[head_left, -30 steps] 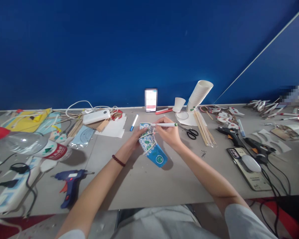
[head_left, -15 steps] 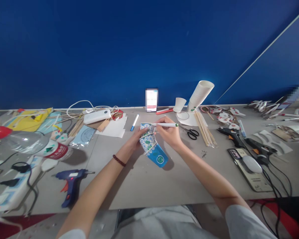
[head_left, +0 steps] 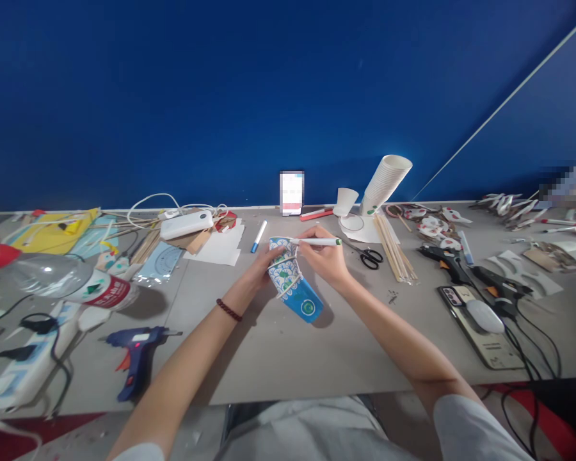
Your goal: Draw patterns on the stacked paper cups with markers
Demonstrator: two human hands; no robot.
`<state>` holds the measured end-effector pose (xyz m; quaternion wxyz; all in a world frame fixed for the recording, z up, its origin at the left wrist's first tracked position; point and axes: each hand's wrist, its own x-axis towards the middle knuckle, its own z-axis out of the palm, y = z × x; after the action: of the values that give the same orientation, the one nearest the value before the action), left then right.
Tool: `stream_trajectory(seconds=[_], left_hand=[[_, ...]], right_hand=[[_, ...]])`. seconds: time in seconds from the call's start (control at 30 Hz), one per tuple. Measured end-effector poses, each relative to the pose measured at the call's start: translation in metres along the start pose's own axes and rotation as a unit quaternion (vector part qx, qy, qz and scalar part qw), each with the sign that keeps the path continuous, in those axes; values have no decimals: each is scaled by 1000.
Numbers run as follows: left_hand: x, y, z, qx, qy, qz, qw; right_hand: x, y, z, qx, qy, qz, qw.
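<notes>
My left hand (head_left: pixel 264 266) is closed around the upper left side of a joined paper-cup piece (head_left: pixel 288 278), patterned blue and white with green patches. Its lower end is solid blue with a round green emblem and slants down to the right. Between the fingers of my right hand (head_left: pixel 325 256) is a white marker pen (head_left: pixel 322 242) with a green end, lying almost level. The pen's tip is at the upper right of the cup piece; whether it touches cannot be made out. A blue-capped marker (head_left: pixel 259 236) lies on the table just beyond my left hand.
Scissors (head_left: pixel 368 256), wooden sticks (head_left: pixel 394 250) and a leaning stack of paper cups (head_left: pixel 388 182) are to the right. A blue glue gun (head_left: pixel 141 352) and a plastic bottle (head_left: pixel 77 278) lie left. A lit phone (head_left: pixel 292 192) stands against the wall; another phone (head_left: pixel 482 339) lies right.
Almost nothing differs. My right hand and the marker pen have shifted very slightly left, while the cup piece stays in my left hand.
</notes>
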<state>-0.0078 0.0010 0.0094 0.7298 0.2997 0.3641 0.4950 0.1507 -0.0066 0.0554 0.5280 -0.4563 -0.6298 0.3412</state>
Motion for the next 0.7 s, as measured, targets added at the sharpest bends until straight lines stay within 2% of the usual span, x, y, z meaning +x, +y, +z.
stream_trajectory(seconds=[0.33,0.57,0.7], left_hand=[[5,-2,-6,-40,-14,-4,999],[8,-5,-10,-2,-28,12,1000],[10,-6,-10,12,-23,-2,1000]], right_hand=[[2,2,1,54,7,14,998],[5,0,0,111,1,47,993],[5,0,0,116,2,51,992]])
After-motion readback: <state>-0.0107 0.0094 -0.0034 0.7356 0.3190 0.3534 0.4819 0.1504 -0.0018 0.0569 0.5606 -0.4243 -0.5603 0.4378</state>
